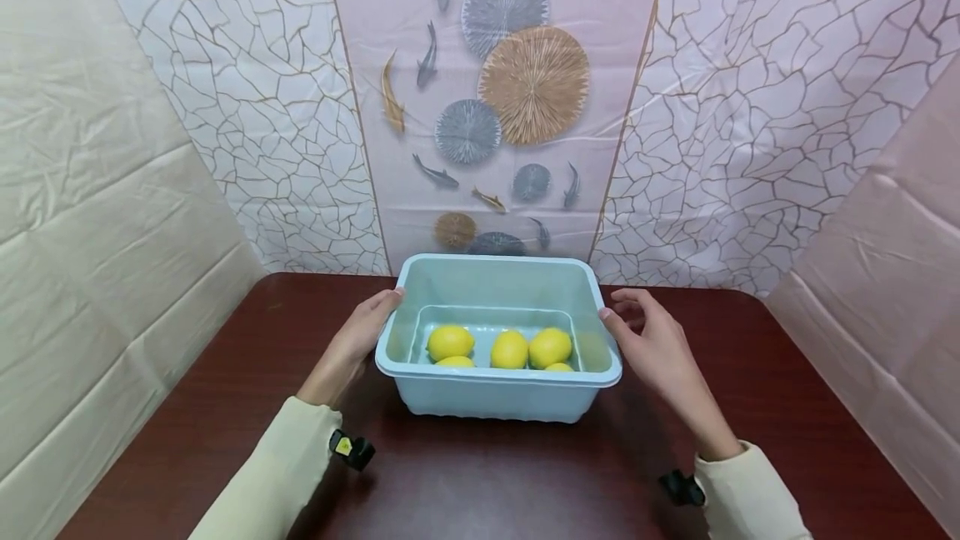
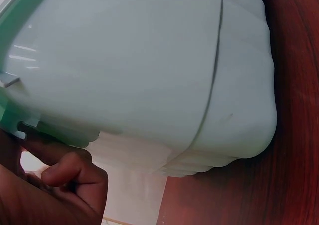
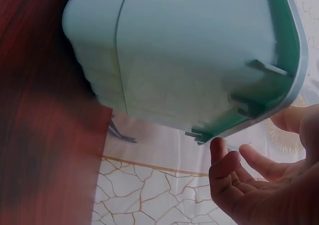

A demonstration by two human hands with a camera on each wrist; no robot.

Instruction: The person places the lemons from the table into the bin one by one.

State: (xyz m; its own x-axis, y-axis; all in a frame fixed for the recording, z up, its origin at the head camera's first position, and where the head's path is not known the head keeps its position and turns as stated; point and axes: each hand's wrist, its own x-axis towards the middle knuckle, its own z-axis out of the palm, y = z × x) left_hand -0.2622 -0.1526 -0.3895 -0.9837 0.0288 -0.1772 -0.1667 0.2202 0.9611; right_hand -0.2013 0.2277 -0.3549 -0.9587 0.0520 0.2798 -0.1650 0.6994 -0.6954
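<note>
A light blue plastic basin (image 1: 495, 397) stands on the table with several yellow lemons (image 1: 450, 342) inside. Two lemons (image 1: 550, 347) lie side by side towards its right, and others are partly hidden behind the front rim. My left hand (image 1: 366, 332) grips the basin's left rim, thumb on top; in the left wrist view its fingers (image 2: 75, 177) curl beneath the edge. At the right rim is my right hand (image 1: 652, 340), its thumb touching the edge. Its fingers (image 3: 227, 177) are loosely bent just outside the rim in the right wrist view.
The dark red-brown wooden table (image 1: 480, 482) extends around the basin. Behind it hangs a patterned cloth backdrop (image 1: 495, 190), close to the basin's far side. Pale cloth walls (image 1: 90, 215) rise at left and right. A black strap device (image 1: 352, 448) sits at the left wrist.
</note>
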